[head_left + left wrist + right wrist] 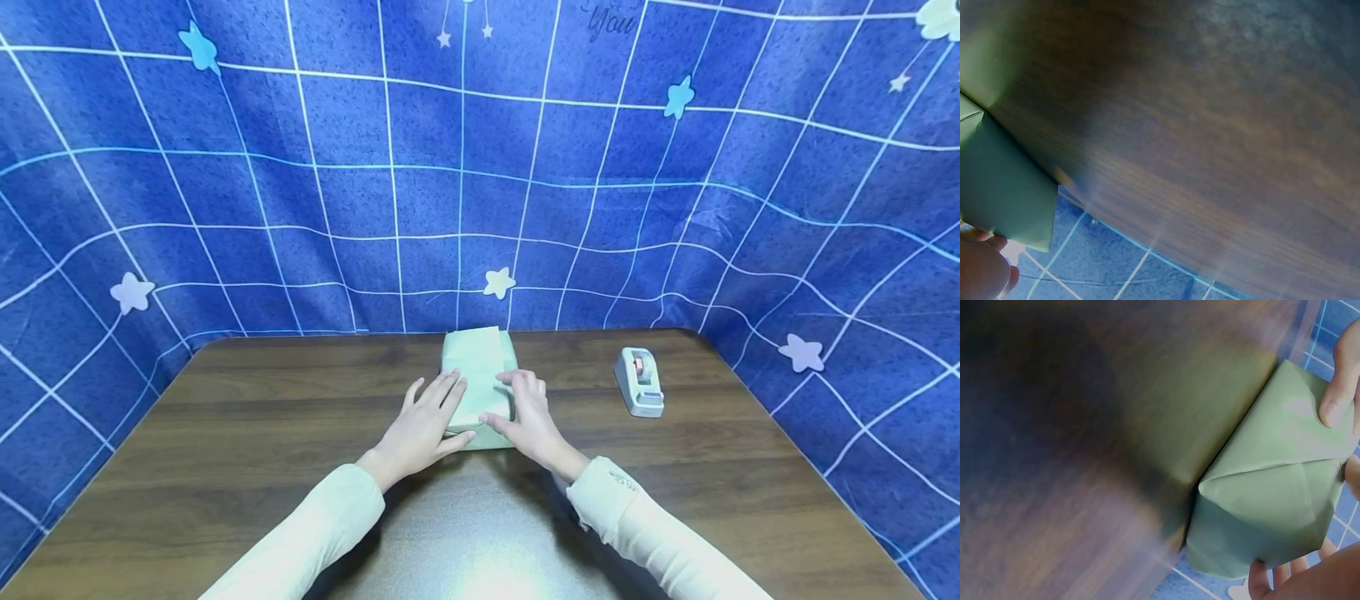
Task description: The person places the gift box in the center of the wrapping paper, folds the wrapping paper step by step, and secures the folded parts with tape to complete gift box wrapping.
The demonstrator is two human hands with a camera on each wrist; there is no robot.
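A package wrapped in pale green paper (480, 367) lies on the table near its far edge, and a lighter strip of the paper runs lengthwise over its top. Folded, slanting creases show on one end of the package (1272, 487) in the right wrist view. My left hand (422, 422) rests on the left of the package, fingers straight, thumb along its near end. On the right, my right hand (531, 421) holds the package by its side, fingers bent and thumb on the near part of the top. Part of the package (1007, 181) shows at the left wrist view's edge.
A white tape dispenser (640, 383) with a roll in it stands on the brown wooden table (300, 408), right of the package. Behind the table and along its sides hangs a blue curtain (420, 200) with grid lines and stars.
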